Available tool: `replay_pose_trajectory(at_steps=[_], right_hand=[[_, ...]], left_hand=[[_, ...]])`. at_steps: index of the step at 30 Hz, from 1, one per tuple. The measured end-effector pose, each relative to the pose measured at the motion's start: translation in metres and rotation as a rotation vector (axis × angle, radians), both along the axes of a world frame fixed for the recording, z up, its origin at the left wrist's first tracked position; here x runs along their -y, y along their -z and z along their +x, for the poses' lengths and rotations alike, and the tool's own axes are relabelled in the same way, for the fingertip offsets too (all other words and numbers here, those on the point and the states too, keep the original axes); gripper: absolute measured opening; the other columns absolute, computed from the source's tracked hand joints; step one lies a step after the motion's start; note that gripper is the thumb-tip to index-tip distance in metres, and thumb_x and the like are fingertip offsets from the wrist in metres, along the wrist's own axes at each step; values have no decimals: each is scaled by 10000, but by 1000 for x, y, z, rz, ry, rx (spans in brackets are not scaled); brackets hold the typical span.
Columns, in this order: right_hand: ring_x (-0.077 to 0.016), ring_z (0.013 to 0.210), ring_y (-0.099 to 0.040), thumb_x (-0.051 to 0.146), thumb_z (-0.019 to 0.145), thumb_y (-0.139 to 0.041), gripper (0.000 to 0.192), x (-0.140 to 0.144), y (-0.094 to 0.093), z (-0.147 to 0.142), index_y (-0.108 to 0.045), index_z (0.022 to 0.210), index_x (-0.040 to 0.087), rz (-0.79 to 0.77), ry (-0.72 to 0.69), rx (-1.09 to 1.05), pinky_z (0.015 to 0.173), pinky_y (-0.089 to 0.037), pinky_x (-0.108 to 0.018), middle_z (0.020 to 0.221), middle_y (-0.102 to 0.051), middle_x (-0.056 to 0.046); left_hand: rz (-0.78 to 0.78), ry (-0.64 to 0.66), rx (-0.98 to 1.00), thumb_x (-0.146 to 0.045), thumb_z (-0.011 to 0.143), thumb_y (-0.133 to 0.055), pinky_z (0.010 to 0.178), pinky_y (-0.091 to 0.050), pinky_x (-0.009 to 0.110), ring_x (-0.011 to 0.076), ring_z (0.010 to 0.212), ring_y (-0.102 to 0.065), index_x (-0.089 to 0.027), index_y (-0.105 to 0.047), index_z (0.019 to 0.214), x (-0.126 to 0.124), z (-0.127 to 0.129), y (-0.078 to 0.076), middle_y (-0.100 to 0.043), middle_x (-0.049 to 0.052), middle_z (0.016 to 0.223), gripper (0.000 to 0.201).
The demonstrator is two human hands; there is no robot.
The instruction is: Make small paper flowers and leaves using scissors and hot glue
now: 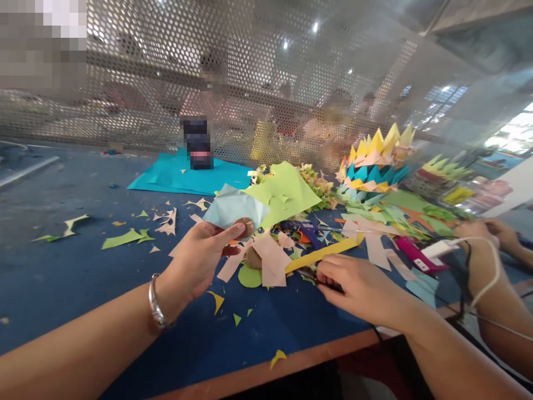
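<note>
My left hand (204, 247), with a silver bangle at the wrist, pinches a creased sheet of light blue paper (233, 205). Pressed under the thumb against this paper is a small round brown piece (246, 226). My right hand (352, 280) is closed around dark-handled scissors (308, 273), most of which the fingers hide. Just past the scissors lies a yellow paper strip (325, 254). Between my hands are pale pink paper strips (272, 261) and a green paper circle (250, 276). A large lime-green sheet (287, 191) rests behind the blue paper.
Turquoise sheets (166, 175) lie at the back, a dark blurred object on them. A spiky layered paper stack (375, 166) stands at the back right. Paper scraps (125, 238) litter the blue table (166, 344). Another person's arm (487, 266) is at right, near a pink device (420, 255) with a white cable.
</note>
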State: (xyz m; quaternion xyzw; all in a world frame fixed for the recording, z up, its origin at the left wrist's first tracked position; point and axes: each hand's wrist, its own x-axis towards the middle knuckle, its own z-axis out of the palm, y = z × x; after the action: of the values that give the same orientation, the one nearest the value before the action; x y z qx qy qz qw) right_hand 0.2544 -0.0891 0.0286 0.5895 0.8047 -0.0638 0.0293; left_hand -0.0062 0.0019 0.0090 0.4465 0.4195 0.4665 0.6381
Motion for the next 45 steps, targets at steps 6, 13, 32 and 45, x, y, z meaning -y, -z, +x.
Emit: replay_pose_trajectory(at_steps=[6,13,32,45], right_hand=[[-148,727,-540,235,928,-568,134,1,-14,5,-553,801,197,-176,-61,-383,661,-410,-270,828,-586,-10],[-127,662,-568,400,937,-608,227,-20,-15,-9,-565,860,190,-293,-32,-856,578,-445,-237,797,-656,-30],[-97,626,-435,258,873,-703,270,-65,11,-56,-553,1093,209,-51,-47,-1329,576,-388,-238,721,-446,67],[-96,561,-400,319,901,-702,351,-67,22,-62,-582,1221,235,70,-82,-1006,532,-318,-254,703,-451,73]], left_hand=[[-40,23,53,-390,634,-874,609,-454,227,171,815,-610,-178,-798,778,5,3,-4,-757,72,933,268],[-52,-14,77,-368,623,-880,625,-455,233,181,844,-625,-158,-799,789,6,6,-4,-768,99,959,279],[-92,-21,89,-337,579,-889,757,-527,273,199,838,-679,-139,-806,741,3,9,-3,-789,97,865,269],[-26,82,81,-336,693,-821,664,-537,306,176,667,-647,-145,-751,701,10,17,-1,-728,58,702,203]])
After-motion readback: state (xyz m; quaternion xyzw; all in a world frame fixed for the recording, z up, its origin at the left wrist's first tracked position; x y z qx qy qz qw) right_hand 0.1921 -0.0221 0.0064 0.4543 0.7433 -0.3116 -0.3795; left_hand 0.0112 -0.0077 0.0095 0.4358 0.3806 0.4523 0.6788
